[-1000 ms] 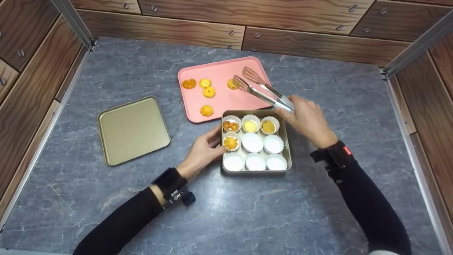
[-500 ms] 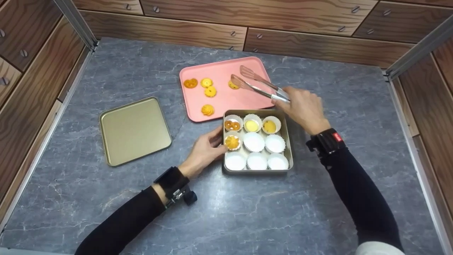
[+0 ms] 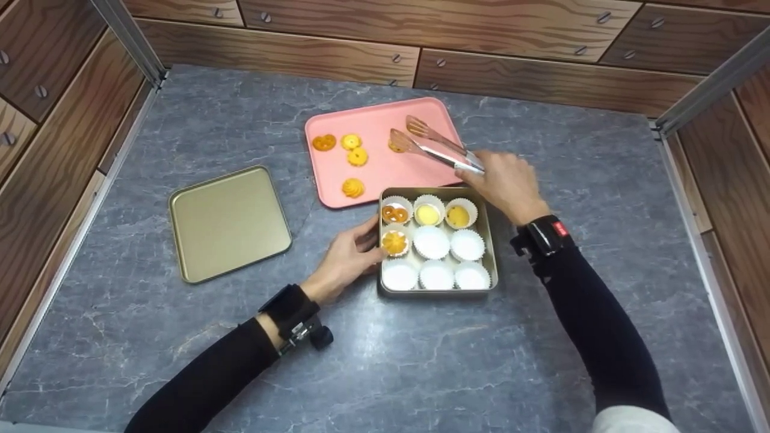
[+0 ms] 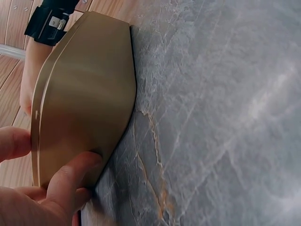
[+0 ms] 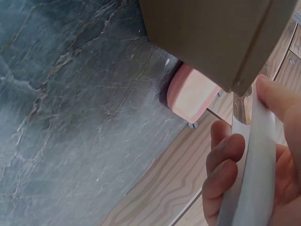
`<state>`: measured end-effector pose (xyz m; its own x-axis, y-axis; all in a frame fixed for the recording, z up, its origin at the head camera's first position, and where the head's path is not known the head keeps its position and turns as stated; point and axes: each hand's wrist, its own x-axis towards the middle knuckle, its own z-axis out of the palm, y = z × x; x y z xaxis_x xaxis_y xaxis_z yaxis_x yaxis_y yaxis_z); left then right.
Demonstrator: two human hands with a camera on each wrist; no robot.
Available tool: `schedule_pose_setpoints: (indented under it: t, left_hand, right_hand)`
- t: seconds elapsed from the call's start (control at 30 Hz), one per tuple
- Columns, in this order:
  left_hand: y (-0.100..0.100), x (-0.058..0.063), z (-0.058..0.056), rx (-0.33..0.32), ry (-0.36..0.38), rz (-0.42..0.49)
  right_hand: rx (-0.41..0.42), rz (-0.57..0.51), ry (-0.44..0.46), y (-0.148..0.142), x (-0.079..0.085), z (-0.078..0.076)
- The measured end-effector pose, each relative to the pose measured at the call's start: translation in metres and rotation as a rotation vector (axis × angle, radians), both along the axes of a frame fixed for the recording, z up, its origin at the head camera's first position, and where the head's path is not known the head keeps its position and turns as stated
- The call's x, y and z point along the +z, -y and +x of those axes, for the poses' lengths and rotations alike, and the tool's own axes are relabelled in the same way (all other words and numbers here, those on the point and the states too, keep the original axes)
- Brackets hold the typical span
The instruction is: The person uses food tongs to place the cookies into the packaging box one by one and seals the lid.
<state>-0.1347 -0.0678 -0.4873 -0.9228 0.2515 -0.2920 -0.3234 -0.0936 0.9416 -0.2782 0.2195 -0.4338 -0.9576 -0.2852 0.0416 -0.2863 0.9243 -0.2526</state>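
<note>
- Tin [image 4: 87,89]: 1, standing on the counter [image 3: 373,385]; 4 of 9 paper cups [image 3: 431,242] are holding cookies [image 3: 394,243].
- Left grip [image 3: 344,257]: pinching the tin's left wall.
- Right grip [image 3: 505,183]: holding tongs [image 3: 438,155], tips spreading apart.
- Pink tray [image 3: 397,178]: bearing 1 partly hidden cookie [image 3: 393,147] under the tongs.
- Step, apparently: picking up; the next move is calling for straddling and squeezing.
- Since 0.5 s ago: right grip is shifting left, tongs covering more cookie.

Looks like a staged work booth, walled left, right and far with wood-print panels [image 3: 325,36], framed by metal posts [image 3: 133,42], fitted with a grey marbled worktop [image 3: 421,373].
</note>
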Motion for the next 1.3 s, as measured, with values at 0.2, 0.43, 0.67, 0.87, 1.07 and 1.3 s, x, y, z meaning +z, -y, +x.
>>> schedule_pose_setpoints:
  t: [0.2,0.43,0.67,0.87,1.07,1.3]
  left_hand:
    - [0.0007,-0.0001,0.0002,-0.012,-0.015,0.007]
    - [0.0011,0.0000,0.0002,-0.020,-0.012,0.000]
    - [0.0013,0.0011,0.0001,-0.032,0.000,0.001]
    - [0.0021,0.0010,-0.0002,-0.038,0.006,0.002]
    - [0.0022,0.0015,0.0001,-0.033,0.016,0.014]
    - [0.0022,0.0003,0.0001,-0.029,0.019,0.017]
  right_hand:
    - [0.008,0.014,0.003,0.0027,-0.0020,-0.0033]
    - [0.023,0.027,-0.012,0.0061,-0.0018,-0.0043]
    - [0.027,0.035,-0.013,0.0077,-0.0018,-0.0052]
    - [0.032,0.035,-0.004,0.0069,-0.0022,-0.0055]
    - [0.032,0.043,-0.011,0.0060,-0.0025,-0.0056]
    - [0.035,0.037,-0.023,0.0036,-0.0044,-0.0036]
